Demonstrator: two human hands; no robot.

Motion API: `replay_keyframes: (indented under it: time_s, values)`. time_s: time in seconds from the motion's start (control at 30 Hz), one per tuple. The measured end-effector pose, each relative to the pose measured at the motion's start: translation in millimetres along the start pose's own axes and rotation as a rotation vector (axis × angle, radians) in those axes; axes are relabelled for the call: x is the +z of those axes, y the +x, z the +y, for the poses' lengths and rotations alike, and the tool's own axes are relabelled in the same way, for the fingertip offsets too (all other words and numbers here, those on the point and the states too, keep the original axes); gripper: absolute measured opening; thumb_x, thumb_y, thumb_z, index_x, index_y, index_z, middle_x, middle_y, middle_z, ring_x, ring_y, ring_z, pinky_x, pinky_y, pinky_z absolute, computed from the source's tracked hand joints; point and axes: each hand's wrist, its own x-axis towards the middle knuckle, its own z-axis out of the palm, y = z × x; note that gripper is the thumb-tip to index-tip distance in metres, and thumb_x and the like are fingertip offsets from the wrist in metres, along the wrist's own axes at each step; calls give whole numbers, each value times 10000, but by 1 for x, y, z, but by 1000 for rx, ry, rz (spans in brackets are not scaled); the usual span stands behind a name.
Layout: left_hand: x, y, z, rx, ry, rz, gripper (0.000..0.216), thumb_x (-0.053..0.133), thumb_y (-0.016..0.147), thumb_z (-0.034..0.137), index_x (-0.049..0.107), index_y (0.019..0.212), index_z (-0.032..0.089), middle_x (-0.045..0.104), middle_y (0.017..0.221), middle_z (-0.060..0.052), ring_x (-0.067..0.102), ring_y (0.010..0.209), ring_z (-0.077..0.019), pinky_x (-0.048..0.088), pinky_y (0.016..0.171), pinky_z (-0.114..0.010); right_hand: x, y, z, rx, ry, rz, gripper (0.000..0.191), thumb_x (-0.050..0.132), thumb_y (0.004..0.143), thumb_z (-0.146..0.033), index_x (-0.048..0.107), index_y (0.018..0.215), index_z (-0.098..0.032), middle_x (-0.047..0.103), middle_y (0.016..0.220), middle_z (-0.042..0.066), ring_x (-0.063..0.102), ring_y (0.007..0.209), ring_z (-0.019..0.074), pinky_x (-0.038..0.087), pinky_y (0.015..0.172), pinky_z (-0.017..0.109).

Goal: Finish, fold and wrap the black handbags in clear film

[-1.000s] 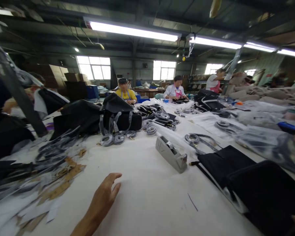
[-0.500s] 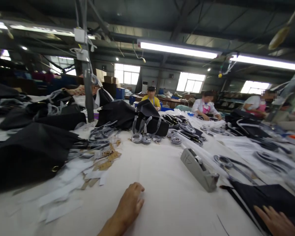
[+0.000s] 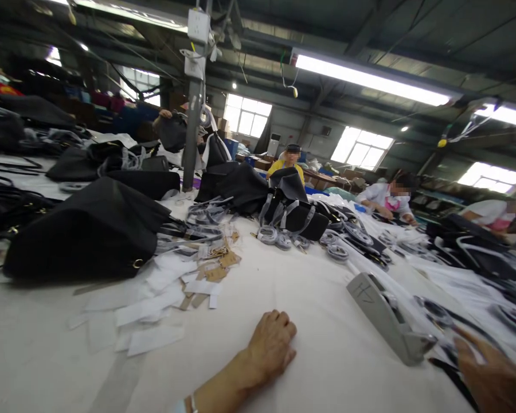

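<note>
My left hand [image 3: 272, 347] rests on the white tabletop [image 3: 322, 327] with its fingers curled in and nothing visible in them. On the right, my right hand [image 3: 492, 370] is blurred, its fingers apart, over the front edge of a black bag piece [image 3: 453, 376]. Just beyond its fingertips lies a coiled strap in clear wrapping [image 3: 433, 310]. A grey tape dispenser [image 3: 389, 318] stands between my two hands, nearer the right one. Left of my left hand are loose white paper slips [image 3: 155, 307] and brown tags [image 3: 223, 267].
A large black bag [image 3: 86, 229] lies at the left. More black bags [image 3: 305, 215] with wrapped straps are heaped farther back, beside a metal post [image 3: 192, 126]. Several people work across the tables, one in a yellow top [image 3: 286, 166]. Lamps hang overhead.
The view has swung left, so things sit farther right. My right hand has moved from lying on the black piece toward the coiled strap. My left hand's fingers are more curled.
</note>
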Motion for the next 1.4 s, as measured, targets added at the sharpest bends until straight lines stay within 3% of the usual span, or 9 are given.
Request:
replay_keyframes:
  time_s: [0.1,0.27,0.43,0.57,0.77,0.97,1.1,1.27,1.4]
  values:
    - [2,1,-4,11,-55,15,258,558,849,342,577,1064,201,566,1155,-80,486,1078,-251,397,963,-394,73,9,-52,-472,-264,80,348,548,803,-449,611,1109,-296,569,1283,145,417,1321,295,282,1135,470]
    - [4,6,-12,8,-156,20,228,576,840,309,600,1043,207,581,1144,-76,489,1063,-249,399,930,-398,223,22,-132,-809,-367,-349,306,490,869,-408,690,1007,-221,690,1091,88,575,1120,274,365,1047,428]
    - [24,23,-22,-30,-187,-68,277,643,806,373,646,1028,208,600,1149,-97,489,1082,-275,385,911,-415,348,35,-184,-882,-690,-443,457,507,894,-388,579,1292,-174,511,1410,133,416,1324,288,267,1101,428]
    - [62,43,-33,-6,-171,-87,345,663,783,460,671,1051,243,623,1125,-106,509,1059,-293,392,839,-408,402,55,-194,-740,-785,-424,516,617,805,-425,603,1268,-198,318,1546,123,224,1423,345,136,1128,526]
    - [100,56,-40,-9,-151,-58,260,550,860,399,689,1036,267,648,1017,-124,538,968,-286,385,731,-408,411,82,-184,-520,-439,-468,356,788,593,-414,734,866,-191,542,1351,120,458,1226,366,284,1044,466]
    - [80,45,-34,-26,-196,-59,346,659,767,467,691,1037,253,626,1093,-103,506,1044,-290,382,825,-416,376,102,-202,-326,-124,-456,623,512,787,-670,712,883,-88,663,728,96,582,695,217,430,652,326]
    - [72,42,-32,-34,-195,-32,331,672,762,428,696,1016,217,626,1097,-113,503,1053,-290,387,839,-419,346,101,-211,-278,35,-496,657,506,814,-653,696,960,-41,678,757,101,556,631,166,416,581,286]
    - [83,55,-36,17,-110,10,275,704,736,428,719,935,237,663,958,-111,556,921,-270,399,678,-368,338,89,-212,-138,96,-828,419,824,629,-447,723,802,-78,710,760,85,628,744,193,463,656,267]
    - [98,72,-35,-18,26,73,107,683,737,293,712,796,209,649,736,-92,543,692,-209,294,519,-308,371,97,-220,-27,255,-631,325,765,740,-390,678,894,-117,706,878,95,670,759,179,505,648,253]
